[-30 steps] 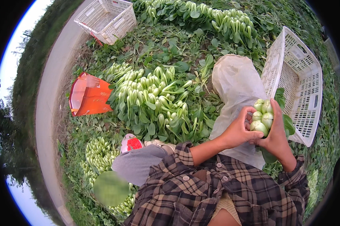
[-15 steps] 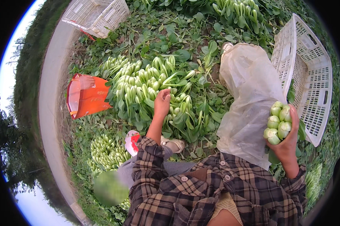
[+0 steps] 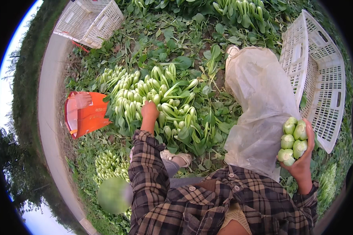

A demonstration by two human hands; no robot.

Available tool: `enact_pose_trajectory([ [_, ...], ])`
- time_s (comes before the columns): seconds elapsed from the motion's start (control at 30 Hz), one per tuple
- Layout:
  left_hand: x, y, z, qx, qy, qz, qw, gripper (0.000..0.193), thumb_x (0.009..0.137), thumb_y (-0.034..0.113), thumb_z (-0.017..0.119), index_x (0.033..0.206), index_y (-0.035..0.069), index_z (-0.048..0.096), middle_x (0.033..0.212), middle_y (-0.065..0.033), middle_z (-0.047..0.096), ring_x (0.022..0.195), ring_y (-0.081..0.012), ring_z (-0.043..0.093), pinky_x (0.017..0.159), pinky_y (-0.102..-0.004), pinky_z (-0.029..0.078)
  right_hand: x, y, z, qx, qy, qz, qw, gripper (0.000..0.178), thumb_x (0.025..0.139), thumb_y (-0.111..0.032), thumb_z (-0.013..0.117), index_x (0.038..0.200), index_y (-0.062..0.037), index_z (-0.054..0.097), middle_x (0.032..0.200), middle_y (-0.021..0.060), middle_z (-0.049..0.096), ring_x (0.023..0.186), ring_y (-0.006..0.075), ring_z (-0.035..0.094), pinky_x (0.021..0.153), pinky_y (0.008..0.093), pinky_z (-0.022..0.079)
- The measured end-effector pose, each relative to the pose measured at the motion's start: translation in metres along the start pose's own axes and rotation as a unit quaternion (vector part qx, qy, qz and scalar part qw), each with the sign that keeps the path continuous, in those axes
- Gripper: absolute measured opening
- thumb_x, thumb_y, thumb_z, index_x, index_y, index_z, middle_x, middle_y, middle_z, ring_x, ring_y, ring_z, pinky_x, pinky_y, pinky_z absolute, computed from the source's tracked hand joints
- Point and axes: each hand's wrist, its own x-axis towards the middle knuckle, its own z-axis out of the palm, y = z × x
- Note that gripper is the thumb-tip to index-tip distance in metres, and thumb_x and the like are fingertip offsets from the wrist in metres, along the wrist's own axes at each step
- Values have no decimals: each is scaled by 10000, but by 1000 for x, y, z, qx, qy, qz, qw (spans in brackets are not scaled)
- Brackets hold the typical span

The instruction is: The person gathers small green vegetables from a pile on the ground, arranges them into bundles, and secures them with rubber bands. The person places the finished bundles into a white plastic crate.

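Note:
A bunch of several bok choy [image 3: 292, 141] rests in my right hand [image 3: 300, 167], pale cut bases facing up and fingers curled around its outer side. Beside it, a translucent plastic sheet [image 3: 258, 105] covers my right leg. My left hand [image 3: 149, 113] reaches into a heap of bok choy [image 3: 123, 102] on the ground in front of me, with its fingers bent together against one pale head. The fingertips are partly hidden among the heads. White bases and dark green leaves point various ways through the heap.
A white slatted crate [image 3: 328, 82] lies tipped at right; another crate [image 3: 102, 29] stands far left. Near the path [image 3: 47, 113] sits an orange bag [image 3: 91, 119], a hand shape showing on it. More bok choy piles [image 3: 110, 166] lie at left and beyond [image 3: 243, 11].
My left hand has shifted left and nearer to me over the heap, its fingers now down against a head. The right hand keeps its bunch, slightly lower in view.

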Motion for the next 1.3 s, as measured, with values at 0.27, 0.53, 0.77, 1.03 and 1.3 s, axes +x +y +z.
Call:
enact_pose_trajectory([
  [0.27, -68, -42, -41, -318, 94, 19, 943, 508, 637, 121, 818, 1097, 54, 614, 962, -154, 673, 840, -286, 653, 765, -358, 511, 6, -5, -13, 34, -40, 51, 997, 1015, 559, -86, 792, 1426, -63, 264, 1433, 171, 364, 1316, 331, 379, 1106, 408, 299],
  [0.53, -112, -15, -141, -611, 117, 143, 770, 419, 762, 106, 773, 1118, -10, 585, 911, -25, 639, 788, -88, 587, 707, -216, 475, 7, -3, -21, 45, -52, 47, 996, 1032, 534, -149, 836, 1409, -91, 293, 1351, 161, 420, 1228, 324, 462, 1036, 390, 377],
  [0.77, -218, 165, -174, -663, -195, 312, 652, 391, 817, 399, 696, 1026, 83, 603, 770, 47, 551, 608, -30, 450, 514, -176, 348, 21, -5, -36, 96, -125, 21, 987, 1027, 571, -187, 837, 1426, -90, 276, 1290, 154, 451, 1169, 310, 500, 1010, 372, 392],
  [1.03, -255, 246, -157, -637, -261, 371, 623, 483, 762, 238, 791, 1095, 87, 475, 906, 12, 584, 709, -57, 540, 546, -203, 440, 42, -8, -52, 160, -222, 51, 961, 1023, 581, -195, 839, 1427, -82, 273, 1264, 147, 485, 1173, 251, 493, 1022, 349, 366],
  [1.3, -261, 254, -153, -669, -225, 354, 613, 479, 783, 133, 768, 1124, 52, 441, 1004, -42, 575, 697, -74, 560, 543, -213, 448, 82, -9, -63, 149, -348, 47, 924, 1008, 587, -228, 839, 1416, -85, 284, 1254, 128, 498, 1166, 243, 492, 1020, 352, 364],
])
